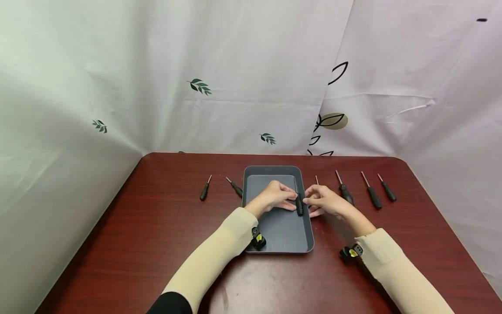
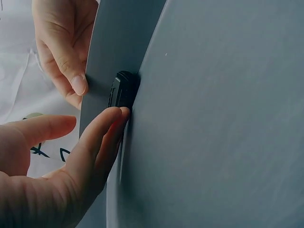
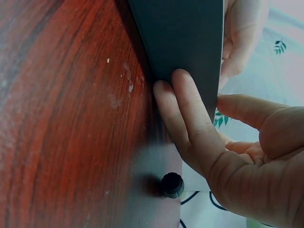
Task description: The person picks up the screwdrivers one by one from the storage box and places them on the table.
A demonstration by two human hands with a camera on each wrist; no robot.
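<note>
A black-handled screwdriver (image 1: 300, 206) lies lengthwise along the inner right wall of a grey tray (image 1: 280, 237), shaft toward the back. Over the tray, my left hand (image 1: 276, 196) touches the handle (image 2: 124, 88) with nearly straight fingers (image 2: 97, 130); its thumb stands apart. My right hand (image 1: 323, 201) holds the tray's right side from outside. In the right wrist view, two fingers (image 3: 192, 102) press the outer wall and the thumb meets the rim. Behind the right hand, another screwdriver (image 1: 316, 179) shows only its shaft tip.
Left of the tray lie two screwdrivers, one apart (image 1: 204, 191) and one close to the tray wall (image 1: 237, 189). On the right are three more: a thicker one (image 1: 346, 194) by my right wrist, then a second (image 1: 374, 198) and a third (image 1: 389, 192). White curtains border the brown table (image 1: 129, 244).
</note>
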